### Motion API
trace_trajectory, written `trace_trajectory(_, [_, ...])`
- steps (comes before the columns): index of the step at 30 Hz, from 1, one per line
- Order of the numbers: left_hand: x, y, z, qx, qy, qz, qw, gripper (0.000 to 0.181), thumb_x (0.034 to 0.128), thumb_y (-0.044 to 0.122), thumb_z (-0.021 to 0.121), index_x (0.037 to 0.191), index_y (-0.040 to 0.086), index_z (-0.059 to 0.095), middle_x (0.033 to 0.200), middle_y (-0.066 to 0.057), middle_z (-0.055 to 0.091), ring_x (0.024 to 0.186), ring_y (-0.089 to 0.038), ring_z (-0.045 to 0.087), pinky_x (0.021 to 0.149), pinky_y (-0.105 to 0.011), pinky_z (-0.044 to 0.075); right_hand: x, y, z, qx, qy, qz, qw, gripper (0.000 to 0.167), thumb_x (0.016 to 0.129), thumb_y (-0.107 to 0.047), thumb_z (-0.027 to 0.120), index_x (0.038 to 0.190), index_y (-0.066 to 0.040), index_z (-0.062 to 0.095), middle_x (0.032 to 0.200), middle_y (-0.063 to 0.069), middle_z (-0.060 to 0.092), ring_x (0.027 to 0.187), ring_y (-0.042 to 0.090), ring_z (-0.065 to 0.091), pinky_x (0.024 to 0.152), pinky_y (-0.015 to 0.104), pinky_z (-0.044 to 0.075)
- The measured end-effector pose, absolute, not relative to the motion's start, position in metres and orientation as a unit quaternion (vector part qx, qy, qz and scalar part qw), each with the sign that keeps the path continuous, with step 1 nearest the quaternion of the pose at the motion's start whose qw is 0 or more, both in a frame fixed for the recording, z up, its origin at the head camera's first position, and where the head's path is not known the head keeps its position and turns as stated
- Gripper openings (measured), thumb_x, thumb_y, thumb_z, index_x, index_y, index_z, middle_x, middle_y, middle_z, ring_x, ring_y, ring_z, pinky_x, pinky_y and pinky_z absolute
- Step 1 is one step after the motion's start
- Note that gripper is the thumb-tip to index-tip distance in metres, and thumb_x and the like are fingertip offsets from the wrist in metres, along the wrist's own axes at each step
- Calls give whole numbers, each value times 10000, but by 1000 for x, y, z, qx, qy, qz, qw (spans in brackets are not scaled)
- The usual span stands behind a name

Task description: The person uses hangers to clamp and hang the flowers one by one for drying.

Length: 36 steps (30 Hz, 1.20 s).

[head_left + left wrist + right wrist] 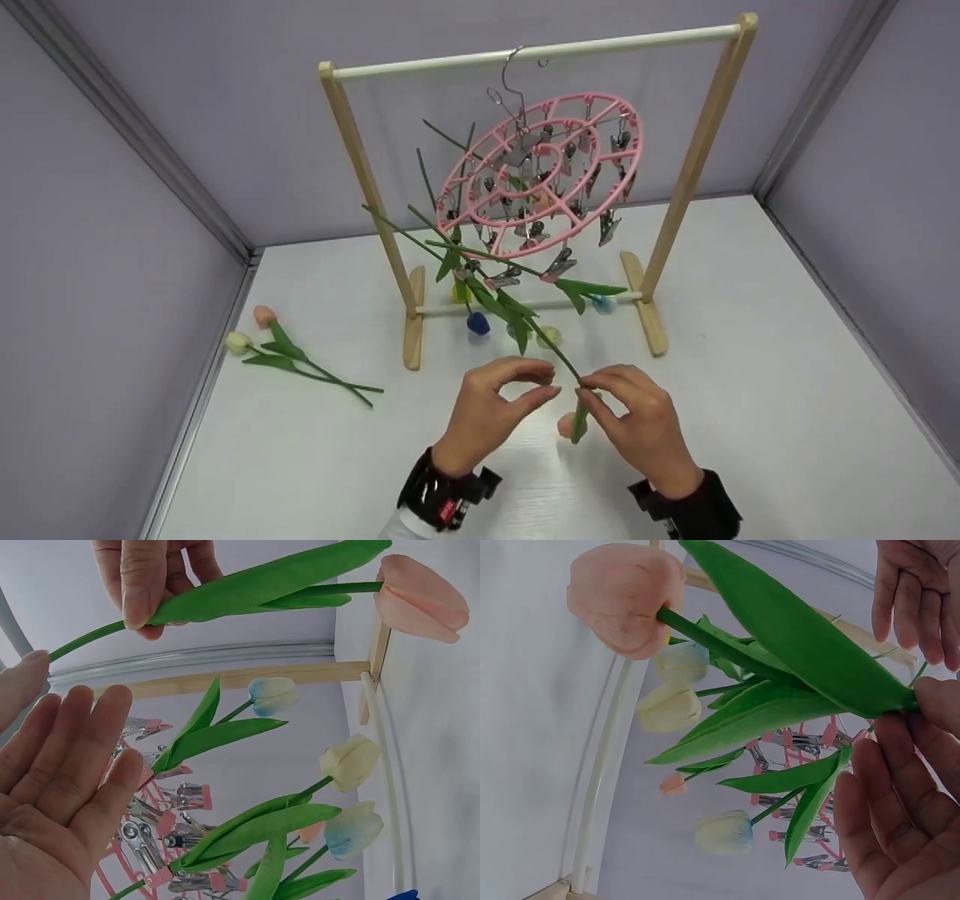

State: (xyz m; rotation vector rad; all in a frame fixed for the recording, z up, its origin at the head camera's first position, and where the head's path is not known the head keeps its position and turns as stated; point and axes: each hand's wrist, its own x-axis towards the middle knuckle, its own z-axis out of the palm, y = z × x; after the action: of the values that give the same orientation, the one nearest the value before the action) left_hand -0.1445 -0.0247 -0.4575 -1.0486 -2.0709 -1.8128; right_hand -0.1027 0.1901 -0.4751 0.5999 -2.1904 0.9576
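Near pink hanger [561,202] | right hand [641,416] pinching peach tulip [262,589] | left hand [487,409] beside stem, thumb and fingers apart | two tulips [289,349] on tabletop [315,465]

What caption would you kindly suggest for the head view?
A right hand pinches a peach tulip near the hanger; two tulips lie on the table.

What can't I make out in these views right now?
Held stem, far end: head view, lost against the hanging leaves.
Hanging peach flower: head view, partly hidden by the pink rack.
Dark blue flower: left wrist view, cut off by the bottom edge.
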Motion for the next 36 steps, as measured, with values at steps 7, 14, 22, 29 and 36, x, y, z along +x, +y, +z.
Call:
trace_trajectory(7, [-166,-5,-444,-400,-690,-592,112,225,905,185,742,1089,56,734,1018,-21,728,947,-98,686,807,-286,563,-117,201,-468,246,-835,343,354,294,757,64,819,986,-105,747,938,-17,681,867,159,651,804,176,479])
trace_trajectory(14, [-181,14,-428,-417,-677,-595,120,195,910,161,730,1045,21,745,1008,-44,733,923,-91,691,786,-267,566,-131,209,-456,262,-829,335,365,306,766,78,809,1009,-99,751,946,-13,693,867,163,666,797,182,494])
trace_trajectory(22, [-194,25,-417,-423,-671,-594,134,160,913,125,725,1011,0,746,961,-56,739,881,-99,702,779,-247,564,-142,217,-447,242,-836,350,346,257,784,77,792,987,-75,754,941,18,699,894,203,660,845,137,453])
trace_trajectory(29, [-203,28,-406,-417,-668,-599,145,170,919,141,724,1017,3,738,940,-57,734,871,-75,696,769,-261,569,-154,226,-430,252,-842,343,332,274,787,50,806,1033,-56,750,1014,32,706,973,224,662,900,142,448])
trace_trajectory(36, [-208,29,-392,-402,-649,-633,134,144,916,103,717,1008,-7,734,931,-70,735,829,-129,708,728,-292,580,-173,253,-392,215,-839,370,336,196,874,6,741,1061,-49,759,964,24,712,887,123,653,799,166,489])
